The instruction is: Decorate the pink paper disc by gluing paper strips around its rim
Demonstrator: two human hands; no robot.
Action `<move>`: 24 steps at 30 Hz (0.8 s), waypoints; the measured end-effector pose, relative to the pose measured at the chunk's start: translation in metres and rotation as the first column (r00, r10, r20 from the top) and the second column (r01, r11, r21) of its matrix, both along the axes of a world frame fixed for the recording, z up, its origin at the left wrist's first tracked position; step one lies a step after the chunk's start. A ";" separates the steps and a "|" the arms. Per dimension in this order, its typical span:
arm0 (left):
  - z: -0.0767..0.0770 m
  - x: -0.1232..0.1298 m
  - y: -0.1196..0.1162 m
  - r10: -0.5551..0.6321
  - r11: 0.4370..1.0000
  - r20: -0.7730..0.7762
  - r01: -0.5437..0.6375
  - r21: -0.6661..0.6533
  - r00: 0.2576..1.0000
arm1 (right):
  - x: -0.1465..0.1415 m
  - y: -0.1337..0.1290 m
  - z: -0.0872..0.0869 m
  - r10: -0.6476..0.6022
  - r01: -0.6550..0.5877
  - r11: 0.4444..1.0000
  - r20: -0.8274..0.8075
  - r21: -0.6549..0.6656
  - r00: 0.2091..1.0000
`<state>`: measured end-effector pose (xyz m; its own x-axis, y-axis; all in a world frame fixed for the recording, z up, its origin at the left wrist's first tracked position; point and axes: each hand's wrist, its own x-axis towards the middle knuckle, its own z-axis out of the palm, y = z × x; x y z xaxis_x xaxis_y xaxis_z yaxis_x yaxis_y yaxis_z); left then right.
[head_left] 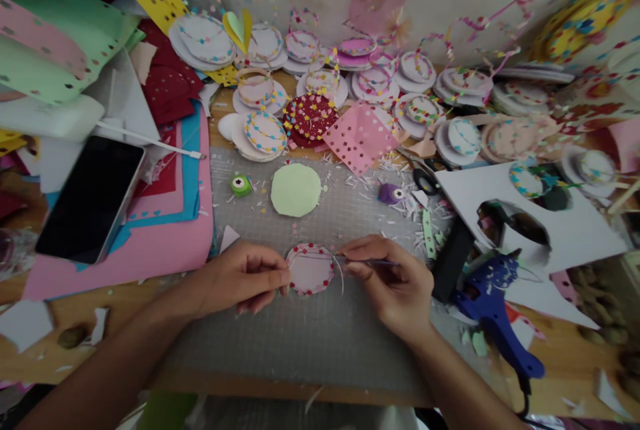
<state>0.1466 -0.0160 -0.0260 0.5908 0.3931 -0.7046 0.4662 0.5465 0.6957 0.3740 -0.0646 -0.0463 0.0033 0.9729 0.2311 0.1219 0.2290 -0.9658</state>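
Note:
My left hand (260,277) pinches the left edge of a small round paper disc (311,271), pale in the middle and ringed with red and pink shapes. On its right side, my right hand (387,277) is closed on a thin, dark, pointed tool (381,262), whose slim tip reaches over the disc. A thin curved white paper strip (342,277) hangs by the right fingertips; whether the fingers grip it I cannot tell. Just beyond the disc, a pale green paper circle (296,190) lies on the grey cutting mat (300,350).
A blue glue gun (493,317) and scissors (425,180) lie to the right. Green (241,185) and purple (390,194) paper punches sit on the mat among scraps. A phone (93,200) rests on coloured paper at left. Several decorated paper discs (265,133) line the back.

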 end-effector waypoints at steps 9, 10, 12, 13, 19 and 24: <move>-0.004 -0.001 -0.002 -0.001 1.000 0.034 0.001 0.017 0.999 | 0.000 -0.001 -0.002 -0.007 0.006 0.998 -0.015 -0.055 1.000; -0.004 -0.001 -0.002 -0.001 1.000 0.028 0.001 0.016 1.000 | 0.000 0.000 -0.002 -0.005 0.004 0.998 -0.015 -0.058 1.000; -0.003 0.000 -0.001 0.000 1.000 0.018 0.000 0.018 1.000 | -0.001 0.000 -0.002 0.012 -0.012 0.998 -0.005 -0.057 1.000; -0.002 0.000 -0.001 0.000 1.000 0.014 0.000 0.019 1.000 | 0.000 0.000 -0.002 0.024 -0.024 0.998 0.005 -0.058 1.000; -0.003 -0.002 -0.002 0.006 1.000 0.047 -0.007 0.014 0.999 | 0.001 0.001 -0.001 0.077 -0.075 0.995 0.024 -0.060 0.997; -0.006 -0.003 -0.002 0.014 1.000 0.057 -0.015 0.018 0.998 | 0.003 0.002 0.000 0.045 -0.046 0.997 -0.025 -0.056 0.999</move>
<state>0.1438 -0.0181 -0.0317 0.6238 0.4147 -0.6625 0.4176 0.5396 0.7311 0.3767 -0.0628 -0.0465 -0.0367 0.9836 0.1766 0.0897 0.1793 -0.9797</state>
